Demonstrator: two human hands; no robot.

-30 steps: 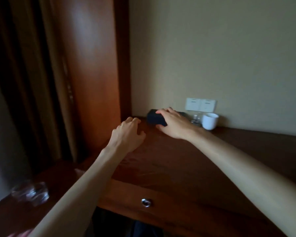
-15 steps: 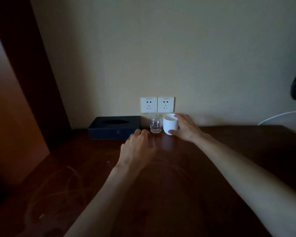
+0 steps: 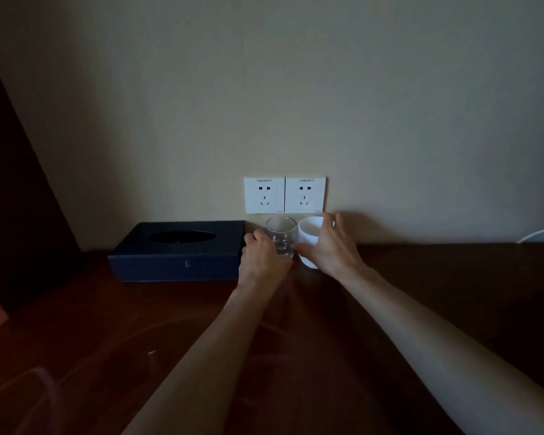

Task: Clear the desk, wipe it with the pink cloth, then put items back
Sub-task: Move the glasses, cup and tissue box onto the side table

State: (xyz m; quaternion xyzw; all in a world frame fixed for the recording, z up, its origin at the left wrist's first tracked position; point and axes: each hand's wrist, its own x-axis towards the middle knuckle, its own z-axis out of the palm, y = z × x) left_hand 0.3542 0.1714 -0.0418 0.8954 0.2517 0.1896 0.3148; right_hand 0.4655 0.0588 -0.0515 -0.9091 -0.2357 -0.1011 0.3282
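- Left hand (image 3: pixel 263 260): fingers curled around the clear drinking glass (image 3: pixel 281 235), gripping its lower left side.
- Right hand (image 3: pixel 330 246): fingers wrapped over the far rim and thumb on the near side of the white cup (image 3: pixel 310 238), holding it.
- The glass and the cup stand upright, side by side and just touching, at the back of the dark wooden tabletop (image 3: pixel 107 324), close to the wall.
- A dark blue tissue box (image 3: pixel 178 251) lies on the tabletop just left of the glass, its oval opening facing up.
- Two white wall sockets (image 3: pixel 285 194) sit directly above the glass and cup.
- A white cable (image 3: pixel 540 232) runs along the wall at far right.
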